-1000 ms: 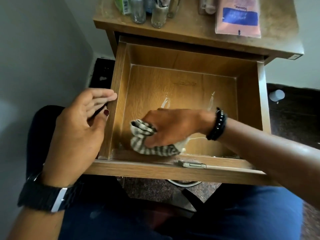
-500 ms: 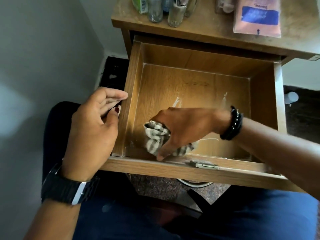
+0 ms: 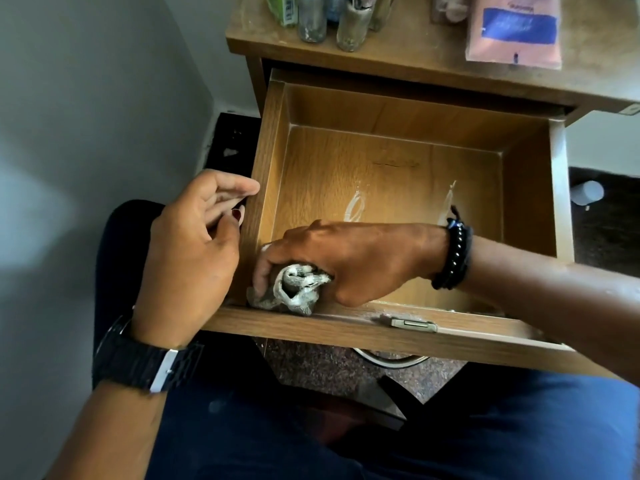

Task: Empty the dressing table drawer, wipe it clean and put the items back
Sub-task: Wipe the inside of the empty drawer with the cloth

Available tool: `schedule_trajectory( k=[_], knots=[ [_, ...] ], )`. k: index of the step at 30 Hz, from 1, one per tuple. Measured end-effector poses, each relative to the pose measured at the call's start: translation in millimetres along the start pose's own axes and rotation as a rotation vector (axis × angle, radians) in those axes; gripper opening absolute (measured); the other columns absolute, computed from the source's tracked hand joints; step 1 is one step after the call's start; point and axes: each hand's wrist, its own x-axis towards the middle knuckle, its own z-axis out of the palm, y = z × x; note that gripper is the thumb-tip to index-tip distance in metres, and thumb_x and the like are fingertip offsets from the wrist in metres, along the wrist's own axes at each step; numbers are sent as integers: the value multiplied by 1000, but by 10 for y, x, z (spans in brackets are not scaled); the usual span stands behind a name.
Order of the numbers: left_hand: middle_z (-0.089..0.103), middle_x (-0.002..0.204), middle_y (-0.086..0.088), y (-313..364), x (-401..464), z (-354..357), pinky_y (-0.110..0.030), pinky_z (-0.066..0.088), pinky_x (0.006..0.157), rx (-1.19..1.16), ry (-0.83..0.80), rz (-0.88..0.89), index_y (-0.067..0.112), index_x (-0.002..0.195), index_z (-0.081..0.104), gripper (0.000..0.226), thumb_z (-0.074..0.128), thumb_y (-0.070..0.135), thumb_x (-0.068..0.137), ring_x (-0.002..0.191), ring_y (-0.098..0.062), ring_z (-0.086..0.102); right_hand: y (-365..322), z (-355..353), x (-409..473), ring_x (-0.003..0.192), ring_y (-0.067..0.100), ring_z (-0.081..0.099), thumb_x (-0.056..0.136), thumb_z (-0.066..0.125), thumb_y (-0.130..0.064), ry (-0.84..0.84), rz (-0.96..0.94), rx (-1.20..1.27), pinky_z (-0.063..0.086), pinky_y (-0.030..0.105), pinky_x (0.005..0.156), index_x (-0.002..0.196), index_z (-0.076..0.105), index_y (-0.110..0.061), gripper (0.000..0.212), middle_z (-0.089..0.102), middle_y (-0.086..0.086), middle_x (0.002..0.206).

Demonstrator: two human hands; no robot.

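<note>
Gripping a bunched striped cloth (image 3: 294, 292), the right hand (image 3: 349, 261) curls its fingers round it and presses it into the near left corner of the drawer (image 3: 530, 209). The left hand (image 3: 194, 254) rests against the outside of the drawer's left wall, fingers straight and loosely together, thumb alongside. The drawer is pulled out from the dressing table (image 3: 408, 53), its wooden floor bare apart from pale streaks toward the middle.

The drawer (image 3: 391, 168) was glossy wood-grain veneer; inside its near-left corner lay a crumpled striped cloth (image 3: 294, 294); on its front rim, a dull metal latch (image 3: 408, 323).
</note>
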Motion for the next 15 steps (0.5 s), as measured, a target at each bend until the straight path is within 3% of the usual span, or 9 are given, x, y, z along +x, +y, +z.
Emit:
schedule_trajectory(
  k=[5,9,11,13,15],
  knots=[
    [62,118,11,35,-21,-9,-29,42,103,38,-23,9,17,112,58,36,45,-9,89,115,4,53,14,-195,-37,92,9,62,77,54,4,-166,83,-39,56,30,72,113,55,-17,41,64,0,106],
    [58,124,14,54,-36,2,-24,39,106,75,-71,32,19,116,56,40,44,-8,90,119,8,49,142,-310,-309,87,-2,61,82,57,-2,-345,225,-16,56,20,65,109,54,-23,34,64,-5,103],
    [57,126,16,57,-42,2,-22,39,105,87,-81,33,21,116,56,41,44,-8,90,119,10,47,182,-357,-457,92,1,63,83,59,-6,-404,282,-51,57,24,73,112,56,-24,34,65,-6,105],
    [56,127,17,64,-42,-2,-19,38,104,98,-85,43,22,117,55,42,44,-8,90,120,11,46,162,-399,-559,97,3,62,83,61,-9,-362,323,-90,57,26,79,114,57,-25,35,65,-7,107],
    [56,125,18,66,-35,-10,-14,38,102,114,-77,59,22,117,56,41,45,-7,90,118,12,47,145,-438,-566,99,6,63,83,62,-10,-89,252,-93,57,25,80,117,58,-21,36,65,-6,109]
  ],
)
